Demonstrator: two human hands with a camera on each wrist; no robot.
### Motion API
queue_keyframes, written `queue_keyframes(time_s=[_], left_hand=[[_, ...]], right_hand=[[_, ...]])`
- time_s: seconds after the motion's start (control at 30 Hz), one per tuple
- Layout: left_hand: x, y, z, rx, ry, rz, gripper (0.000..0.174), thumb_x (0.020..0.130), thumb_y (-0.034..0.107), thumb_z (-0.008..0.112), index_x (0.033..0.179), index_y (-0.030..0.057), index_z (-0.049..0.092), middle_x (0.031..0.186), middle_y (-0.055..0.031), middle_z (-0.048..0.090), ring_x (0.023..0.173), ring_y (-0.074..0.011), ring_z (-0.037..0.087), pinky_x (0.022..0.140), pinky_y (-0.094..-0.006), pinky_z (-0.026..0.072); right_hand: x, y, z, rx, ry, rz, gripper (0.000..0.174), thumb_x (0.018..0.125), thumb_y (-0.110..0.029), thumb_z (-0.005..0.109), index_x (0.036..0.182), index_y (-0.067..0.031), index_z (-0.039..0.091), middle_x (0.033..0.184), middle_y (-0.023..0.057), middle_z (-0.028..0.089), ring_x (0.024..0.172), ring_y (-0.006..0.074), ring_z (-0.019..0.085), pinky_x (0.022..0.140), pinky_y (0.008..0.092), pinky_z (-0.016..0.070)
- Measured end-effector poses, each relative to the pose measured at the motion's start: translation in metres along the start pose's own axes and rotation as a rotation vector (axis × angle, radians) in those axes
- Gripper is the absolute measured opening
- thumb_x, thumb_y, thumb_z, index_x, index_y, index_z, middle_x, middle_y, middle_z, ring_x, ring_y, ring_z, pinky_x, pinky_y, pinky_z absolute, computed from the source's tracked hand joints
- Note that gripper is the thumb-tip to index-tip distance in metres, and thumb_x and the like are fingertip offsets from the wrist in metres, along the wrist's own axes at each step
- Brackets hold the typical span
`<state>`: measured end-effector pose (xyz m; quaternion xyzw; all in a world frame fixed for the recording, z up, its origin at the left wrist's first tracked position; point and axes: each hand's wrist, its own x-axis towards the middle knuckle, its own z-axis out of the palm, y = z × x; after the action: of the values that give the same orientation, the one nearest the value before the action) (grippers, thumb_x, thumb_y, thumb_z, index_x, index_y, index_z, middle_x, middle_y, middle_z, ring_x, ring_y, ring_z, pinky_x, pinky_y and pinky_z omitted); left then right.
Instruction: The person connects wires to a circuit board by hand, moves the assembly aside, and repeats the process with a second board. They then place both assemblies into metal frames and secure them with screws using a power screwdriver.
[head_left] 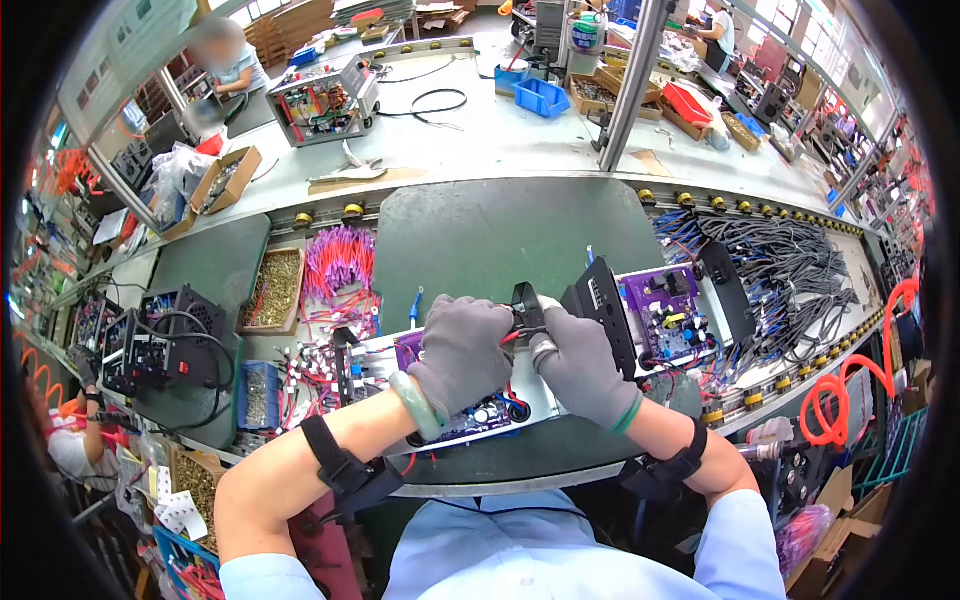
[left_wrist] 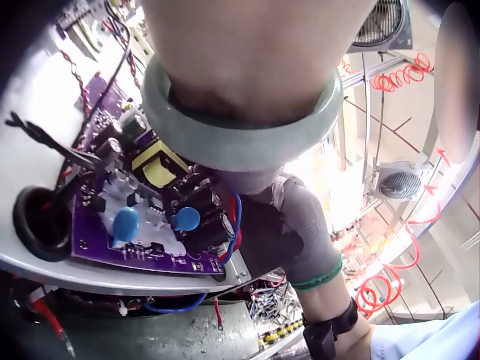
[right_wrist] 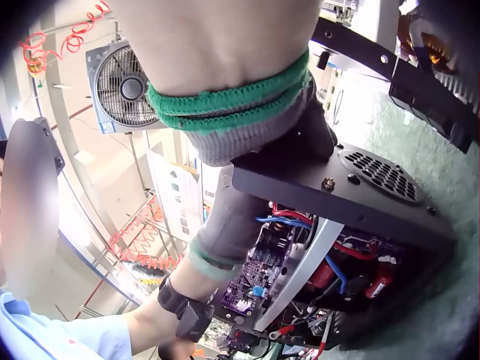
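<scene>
A white metal chassis (head_left: 520,400) carrying purple circuit boards (head_left: 665,310) lies on the bench in front of me. Just above it, both grey-gloved hands meet on a small black part (head_left: 527,300) with red wires. My left hand (head_left: 498,322) curls its fingers round the part from the left. From the right, my right hand (head_left: 545,335) pinches it, beside an upright black panel (head_left: 603,305). The left wrist view shows a purple board (left_wrist: 142,217) with blue capacitors under a green bangle (left_wrist: 240,142). A vented black panel (right_wrist: 352,187) fills the right wrist view.
A green belt (head_left: 500,235) runs behind the chassis. A cardboard box of brass parts (head_left: 272,290) and pink wires (head_left: 340,260) lie to the left, with black units (head_left: 165,340) beyond. Grey cables (head_left: 790,270) pile at the right, above an orange coiled hose (head_left: 840,395).
</scene>
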<state>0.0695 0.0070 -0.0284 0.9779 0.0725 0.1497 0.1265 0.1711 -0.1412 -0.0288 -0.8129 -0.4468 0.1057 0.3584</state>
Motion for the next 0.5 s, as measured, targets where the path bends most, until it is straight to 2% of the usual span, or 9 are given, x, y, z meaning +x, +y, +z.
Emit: queue_keyframes(time_s=[0.1,0.2,0.27,0.3,0.33,0.4,0.43,0.5], left_hand=[[-0.004,0.001,-0.006,-0.035,0.072,0.014,0.013,0.078,0.022,0.073,0.077,0.0108,0.068,0.080,-0.0083,0.068,0.085,-0.0291,0.067,0.080,-0.0425,0.0439],[-0.006,0.003,-0.022,0.022,-0.010,-0.010,0.017,0.083,0.026,0.073,0.080,0.0098,0.069,0.078,-0.0104,0.068,0.082,-0.0313,0.068,0.077,-0.0448,0.0471],[-0.005,0.007,-0.034,-0.018,-0.189,-0.259,0.020,0.086,0.028,0.072,0.082,0.0087,0.069,0.077,-0.0128,0.069,0.078,-0.0346,0.069,0.073,-0.0476,0.0503],[-0.007,0.004,-0.025,-0.031,-0.095,-0.209,0.018,0.084,0.025,0.073,0.081,0.0075,0.068,0.075,-0.0141,0.069,0.075,-0.0374,0.069,0.070,-0.0491,0.0521],[-0.009,0.001,-0.016,-0.024,-0.102,-0.202,0.018,0.084,0.025,0.073,0.081,0.0075,0.068,0.075,-0.0141,0.069,0.075,-0.0374,0.069,0.070,-0.0491,0.0521],[-0.009,-0.001,-0.005,-0.120,0.075,-0.130,0.016,0.081,0.020,0.074,0.077,0.0074,0.066,0.075,-0.0141,0.068,0.076,-0.0370,0.068,0.070,-0.0480,0.0506],[-0.010,0.002,-0.002,-0.107,0.109,-0.118,0.013,0.079,0.014,0.073,0.074,0.0071,0.063,0.075,-0.0140,0.066,0.075,-0.0371,0.066,0.070,-0.0470,0.0488],[-0.006,0.004,0.000,-0.098,0.109,-0.071,0.013,0.078,0.014,0.072,0.073,0.0072,0.062,0.075,-0.0138,0.066,0.075,-0.0373,0.065,0.070,-0.0467,0.0479]], right_hand=[[-0.004,-0.004,-0.006,-0.008,0.001,-0.015,0.040,0.089,-0.014,0.057,0.124,0.0049,0.054,0.074,0.0239,0.065,0.074,0.0427,0.067,0.067,0.0522,0.0523],[-0.003,-0.003,-0.008,0.012,-0.013,-0.008,0.040,0.089,-0.015,0.055,0.124,0.0048,0.054,0.073,0.0242,0.065,0.074,0.0427,0.068,0.068,0.0522,0.0527],[-0.002,-0.005,-0.010,0.004,-0.066,0.032,0.041,0.089,-0.014,0.055,0.124,0.0057,0.054,0.073,0.0242,0.065,0.074,0.0423,0.068,0.068,0.0522,0.0528],[-0.003,-0.004,-0.008,0.015,-0.060,0.036,0.041,0.089,-0.014,0.055,0.124,0.0057,0.054,0.073,0.0242,0.065,0.074,0.0423,0.068,0.068,0.0522,0.0528],[-0.003,-0.002,-0.006,0.035,-0.046,0.031,0.040,0.089,-0.014,0.055,0.124,0.0061,0.054,0.072,0.0239,0.065,0.073,0.0420,0.068,0.068,0.0520,0.0528],[-0.001,0.001,-0.003,0.055,-0.030,0.027,0.040,0.089,-0.014,0.055,0.123,0.0065,0.054,0.071,0.0235,0.065,0.073,0.0418,0.068,0.068,0.0518,0.0529],[-0.001,0.000,-0.001,0.026,0.002,0.032,0.037,0.088,-0.014,0.056,0.120,0.0062,0.055,0.071,0.0231,0.065,0.072,0.0415,0.068,0.067,0.0517,0.0529],[-0.004,0.001,0.003,0.012,0.048,0.037,0.034,0.088,-0.014,0.057,0.116,0.0055,0.057,0.071,0.0230,0.065,0.072,0.0411,0.068,0.068,0.0517,0.0529]])
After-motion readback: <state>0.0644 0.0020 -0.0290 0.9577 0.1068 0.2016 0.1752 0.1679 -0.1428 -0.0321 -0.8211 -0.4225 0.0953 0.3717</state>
